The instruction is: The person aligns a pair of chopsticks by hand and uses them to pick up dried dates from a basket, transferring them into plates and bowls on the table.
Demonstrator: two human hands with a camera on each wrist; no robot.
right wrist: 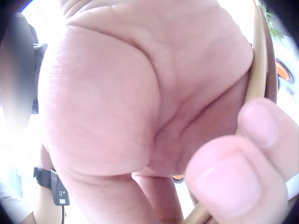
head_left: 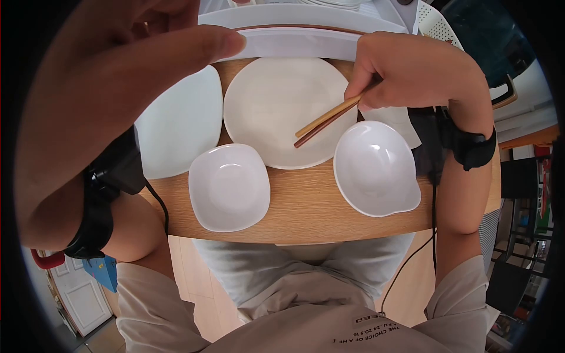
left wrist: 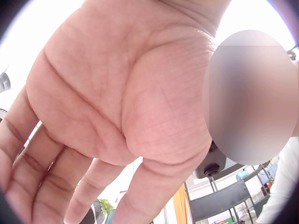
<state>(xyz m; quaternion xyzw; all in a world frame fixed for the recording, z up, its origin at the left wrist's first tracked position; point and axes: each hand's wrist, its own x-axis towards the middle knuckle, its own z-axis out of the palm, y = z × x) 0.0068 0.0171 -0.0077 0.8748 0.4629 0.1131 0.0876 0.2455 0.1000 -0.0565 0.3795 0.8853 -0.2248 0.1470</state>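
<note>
Right hand [head_left: 421, 70] is clamped on 2 chopsticks [head_left: 327, 118], slim and straight, 1 golden tan and 1 dark reddish brown, side by side with their visible ends slightly apart; they slant over the large round off-white plate [head_left: 273, 103] on the wood-grained bench [head_left: 300, 206], near the spouted white bowl [head_left: 376, 170]. Left hand [left wrist: 117, 98] is raised, its fingers loosely extended and apart; its palm shows.

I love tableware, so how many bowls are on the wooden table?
2: a squarish bowl at front left and a lipped bowl at front right. Others may be hidden.
</note>
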